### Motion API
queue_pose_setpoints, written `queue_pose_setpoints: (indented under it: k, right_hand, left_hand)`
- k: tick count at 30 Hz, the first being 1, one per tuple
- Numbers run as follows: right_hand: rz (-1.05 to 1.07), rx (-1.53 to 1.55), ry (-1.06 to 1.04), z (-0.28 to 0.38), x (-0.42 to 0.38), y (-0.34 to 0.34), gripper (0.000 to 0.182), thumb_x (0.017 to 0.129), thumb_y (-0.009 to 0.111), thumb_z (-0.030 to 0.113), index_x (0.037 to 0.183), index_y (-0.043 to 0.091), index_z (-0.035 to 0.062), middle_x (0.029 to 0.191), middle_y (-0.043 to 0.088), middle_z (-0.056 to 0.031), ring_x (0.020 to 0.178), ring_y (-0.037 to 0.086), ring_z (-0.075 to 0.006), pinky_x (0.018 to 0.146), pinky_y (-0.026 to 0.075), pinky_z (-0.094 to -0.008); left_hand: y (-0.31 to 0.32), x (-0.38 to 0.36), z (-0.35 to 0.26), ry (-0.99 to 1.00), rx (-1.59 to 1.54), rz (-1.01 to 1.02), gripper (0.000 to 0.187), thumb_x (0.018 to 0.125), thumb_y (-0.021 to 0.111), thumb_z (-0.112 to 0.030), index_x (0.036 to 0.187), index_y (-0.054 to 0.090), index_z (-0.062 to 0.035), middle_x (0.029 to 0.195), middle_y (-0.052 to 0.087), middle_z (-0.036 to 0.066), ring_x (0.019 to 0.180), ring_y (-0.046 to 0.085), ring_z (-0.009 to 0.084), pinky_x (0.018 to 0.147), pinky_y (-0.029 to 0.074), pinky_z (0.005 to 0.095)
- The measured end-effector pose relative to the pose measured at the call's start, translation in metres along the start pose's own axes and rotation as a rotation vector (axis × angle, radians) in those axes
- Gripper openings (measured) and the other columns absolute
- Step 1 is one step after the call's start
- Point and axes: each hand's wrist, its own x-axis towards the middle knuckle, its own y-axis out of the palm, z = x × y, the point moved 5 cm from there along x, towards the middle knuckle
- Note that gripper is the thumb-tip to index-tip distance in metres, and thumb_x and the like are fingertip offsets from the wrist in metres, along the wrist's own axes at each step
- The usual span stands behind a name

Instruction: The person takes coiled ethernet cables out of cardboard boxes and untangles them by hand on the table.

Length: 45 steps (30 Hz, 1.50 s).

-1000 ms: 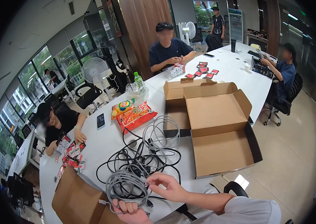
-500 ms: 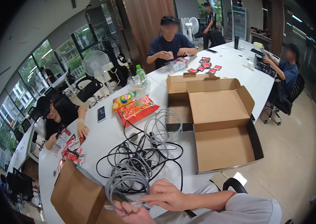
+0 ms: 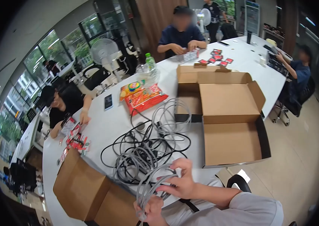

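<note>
My left hand (image 3: 152, 210) is closed around the lower part of a coiled grey cable (image 3: 144, 188) at the bottom of the view. A clear plastic end shows beside its fingers. My right hand (image 3: 184, 180) curls its fingers and thumb about the right side of the same coil. Just beyond lies a tangle of black cables (image 3: 104, 160) and more grey loops (image 3: 184, 103) on the white table (image 3: 103, 128). An open cardboard box (image 3: 78, 184) stands to the left of my hands, partly behind the coil.
Open cardboard boxes (image 3: 231, 145) stand at the right edge. Snack bags (image 3: 146, 98), a phone (image 3: 108, 101) and a green bottle (image 3: 150, 61) lie or stand farther back. One person (image 3: 67, 101) handles red packets at left; others (image 3: 180, 35) sit across and at far right.
My right hand has left the clear cable end, risen, and taken the right side of the grey coil. The coil has shifted right and down, lifted from the tangle. The view has turned slightly.
</note>
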Motion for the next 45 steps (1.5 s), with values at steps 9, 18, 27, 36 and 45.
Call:
queue_pose_setpoints:
  k: [9, 18, 27, 36, 45]
  right_hand:
    - [0.043, 0.425, 0.089, -0.012, -0.015, -0.003, 0.047, 0.079, 0.071, 0.005, 0.123, 0.055, 0.0093, 0.124, 0.043, -0.0146, 0.115, 0.044, -0.028, 0.098, 0.037, -0.0393]
    - [0.473, 0.932, 0.656, -0.029, -0.004, 0.0, 0.08, 0.088, 0.058, -0.007, 0.15, 0.011, 0.0128, 0.136, 0.042, -0.0148, 0.099, 0.06, -0.0164, 0.083, 0.05, -0.0295]
    - [0.456, 1.019, 1.089, -0.051, -0.032, 0.036, 0.07, 0.083, 0.066, 0.004, 0.143, 0.03, 0.0115, 0.103, 0.064, -0.0118, 0.08, 0.063, -0.0157, 0.07, 0.051, -0.0295]
    - [0.528, 1.696, 1.134, -0.038, -0.068, 0.07, 0.061, 0.08, 0.075, 0.019, 0.131, 0.043, 0.0057, 0.086, 0.062, -0.0047, 0.086, 0.061, -0.0199, 0.066, 0.047, -0.0286]
    - [0.55, 1.476, 0.847, -0.005, -0.071, 0.067, 0.018, 0.081, 0.069, -0.003, 0.093, 0.058, 0.0022, 0.094, 0.067, -0.0121, 0.097, 0.067, -0.025, 0.075, 0.055, -0.0334]
  left_hand:
    - [-0.019, -0.001, -0.01, 0.121, -0.159, -0.165, 0.028, 0.097, 0.045, -0.025, 0.074, 0.037, -0.0111, 0.043, 0.03, -0.002, 0.033, 0.019, 0.006, 0.034, 0.017, 0.0246]
    - [-0.012, -0.023, 0.015, -0.142, -0.098, -0.162, 0.043, 0.09, 0.051, -0.042, 0.06, 0.034, -0.0167, 0.043, 0.028, -0.005, 0.037, 0.025, 0.0092, 0.04, 0.022, 0.0289]
    - [0.015, -0.023, 0.012, -0.2, 0.693, -0.123, 0.05, 0.089, 0.053, -0.043, 0.078, 0.057, 0.0051, 0.058, 0.049, 0.004, 0.046, 0.039, 0.0148, 0.048, 0.03, 0.0302]
    - [0.007, -0.017, -0.033, 0.207, -0.089, -0.315, 0.032, 0.1, 0.038, -0.036, 0.076, 0.035, -0.0157, 0.047, 0.033, -0.004, 0.035, 0.023, 0.0097, 0.042, 0.021, 0.0293]
    - [0.01, -0.021, -0.077, 0.498, 0.027, -0.536, 0.021, 0.102, 0.037, -0.026, 0.091, 0.044, -0.0107, 0.059, 0.031, -0.001, 0.051, 0.027, 0.0102, 0.052, 0.025, 0.0273]
